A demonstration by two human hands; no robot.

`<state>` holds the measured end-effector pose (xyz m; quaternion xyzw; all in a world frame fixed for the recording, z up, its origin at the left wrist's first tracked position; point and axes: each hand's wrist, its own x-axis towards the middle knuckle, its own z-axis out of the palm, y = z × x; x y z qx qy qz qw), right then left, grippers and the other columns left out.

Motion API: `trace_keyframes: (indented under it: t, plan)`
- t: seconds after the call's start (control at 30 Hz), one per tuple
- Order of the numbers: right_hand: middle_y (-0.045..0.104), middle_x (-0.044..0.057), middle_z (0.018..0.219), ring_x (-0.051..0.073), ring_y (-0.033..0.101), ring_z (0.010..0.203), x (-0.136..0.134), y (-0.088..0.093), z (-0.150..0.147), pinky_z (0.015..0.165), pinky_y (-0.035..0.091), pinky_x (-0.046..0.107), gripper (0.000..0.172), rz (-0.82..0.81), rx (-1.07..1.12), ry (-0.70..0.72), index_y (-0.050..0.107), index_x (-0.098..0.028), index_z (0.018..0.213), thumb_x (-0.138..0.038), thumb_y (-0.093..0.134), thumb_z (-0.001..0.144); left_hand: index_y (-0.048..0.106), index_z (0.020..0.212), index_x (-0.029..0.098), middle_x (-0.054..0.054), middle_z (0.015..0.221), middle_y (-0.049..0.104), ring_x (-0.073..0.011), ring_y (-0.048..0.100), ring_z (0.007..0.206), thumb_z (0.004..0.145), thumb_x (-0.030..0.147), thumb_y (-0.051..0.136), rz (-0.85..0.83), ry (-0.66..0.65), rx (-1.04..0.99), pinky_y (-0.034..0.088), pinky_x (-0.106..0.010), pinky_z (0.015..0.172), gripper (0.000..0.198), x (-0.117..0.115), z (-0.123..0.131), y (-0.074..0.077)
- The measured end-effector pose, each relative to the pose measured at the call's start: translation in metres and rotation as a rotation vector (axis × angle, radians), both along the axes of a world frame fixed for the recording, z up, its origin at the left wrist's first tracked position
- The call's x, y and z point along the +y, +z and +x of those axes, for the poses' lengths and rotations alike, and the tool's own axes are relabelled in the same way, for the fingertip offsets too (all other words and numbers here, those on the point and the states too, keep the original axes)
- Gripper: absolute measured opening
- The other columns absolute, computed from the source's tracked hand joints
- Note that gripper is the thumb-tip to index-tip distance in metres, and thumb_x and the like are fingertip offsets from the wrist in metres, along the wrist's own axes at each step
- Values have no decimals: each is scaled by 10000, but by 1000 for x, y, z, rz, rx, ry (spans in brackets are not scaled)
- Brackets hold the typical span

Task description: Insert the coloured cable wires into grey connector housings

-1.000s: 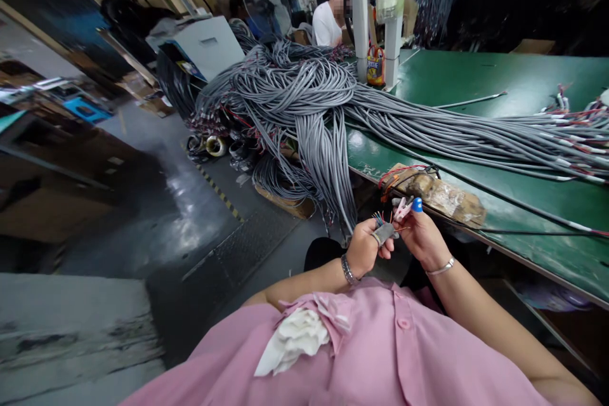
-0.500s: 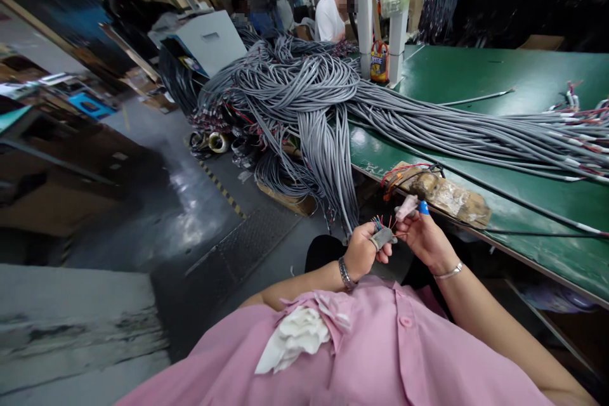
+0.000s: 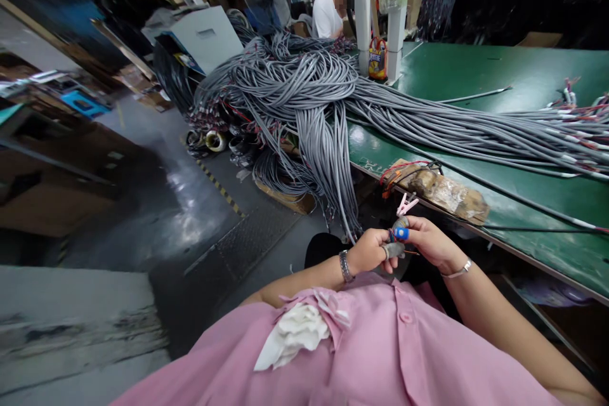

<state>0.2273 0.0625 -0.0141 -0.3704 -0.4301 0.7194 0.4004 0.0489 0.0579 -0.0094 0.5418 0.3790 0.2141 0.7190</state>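
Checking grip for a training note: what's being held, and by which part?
The left hand and right hand pinch thin coloured wires; exactly where is hidden.

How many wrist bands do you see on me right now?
2. A dark metallic band sits just behind the left hand, and a thinner silvery band just behind the right hand. Both places are uncovered, so none seem hidden.

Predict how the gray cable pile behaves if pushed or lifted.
Probably floppy yet springy: the gray cable pile droops over the edge of the green table but bends in wide curves. Likely heavy, given the many strands heaped together. Strands may shift unevenly, since they lie in overlapping loops.
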Motion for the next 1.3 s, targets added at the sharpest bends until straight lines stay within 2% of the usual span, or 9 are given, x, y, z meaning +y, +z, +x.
trace_keyframes:
  t: [0.07, 0.17, 0.3, 0.47, 0.67, 0.8, 1.03, 1.17, 1.3]
  plan:
    - [645, 14, 691, 123, 556, 597, -2, -4, 0, 592, 458, 263, 197, -34, 48, -67, 674, -164, 772, -350, 740, 770, 614, 772, 113, -34, 567, 625, -115, 570, 405, 728, 533, 684, -8, 57, 0, 418, -199, 387, 428, 2, -1, 0]
    - [642, 17, 735, 116, 544, 611, -7, -9, 1, 623, 481, 276, 223, -98, 159, -197, 688, -176, 804, -393, 729, 773, 578, 732, 124, -28, 555, 617, -116, 557, 388, 727, 528, 680, -27, 251, -52, 406, -205, 377, 417, 5, -1, -1]
    - [646, 16, 793, 122, 541, 647, -18, -8, -5, 651, 477, 285, 244, -65, 149, -228, 700, -202, 912, -322, 786, 718, 551, 722, 138, -20, 554, 614, -120, 557, 387, 735, 519, 670, -36, 398, -123, 401, -212, 381, 400, 4, 2, -4]
    - [616, -4, 674, 113, 507, 619, -24, -3, -18, 604, 406, 249, 136, 98, 6, -328, 676, -191, 787, -310, 742, 774, 579, 719, 125, -34, 574, 622, -121, 568, 410, 738, 534, 665, -8, 341, -114, 423, -219, 403, 419, 1, 3, -3]
    - [651, 18, 700, 128, 534, 613, -13, -3, -25, 589, 409, 260, 179, 70, -57, -282, 692, -181, 797, -347, 749, 761, 611, 753, 112, -38, 586, 626, -122, 589, 452, 738, 539, 680, 98, 243, -61, 475, -227, 454, 433, -5, -5, 1]
    - [641, 15, 688, 119, 517, 607, -9, -5, -24, 582, 393, 255, 183, 77, -81, -264, 706, -173, 792, -350, 744, 766, 618, 773, 111, -32, 590, 628, -119, 583, 444, 764, 514, 663, 92, 326, -100, 470, -228, 448, 406, -6, -8, -3]
    - [623, -3, 696, 112, 492, 617, -14, -5, -23, 589, 384, 252, 162, 71, -69, -327, 692, -179, 755, -328, 756, 755, 591, 749, 111, -27, 554, 628, -121, 562, 399, 754, 440, 682, 5, 478, -196, 422, -214, 396, 341, -2, -3, -9]
    - [595, -15, 681, 105, 482, 598, -12, -8, -21, 592, 403, 249, 173, -6, 62, -347, 670, -188, 735, -341, 748, 760, 594, 741, 109, -18, 535, 619, -110, 545, 383, 760, 396, 679, -18, 522, -241, 409, -204, 382, 300, -1, -2, -6]
    - [623, -1, 747, 113, 507, 590, 2, -10, -15, 595, 461, 266, 308, -198, 337, -354, 685, -224, 825, -529, 645, 805, 602, 738, 106, -10, 513, 602, -100, 517, 359, 768, 355, 664, -49, 520, -312, 381, -196, 357, 258, 2, 1, 4]
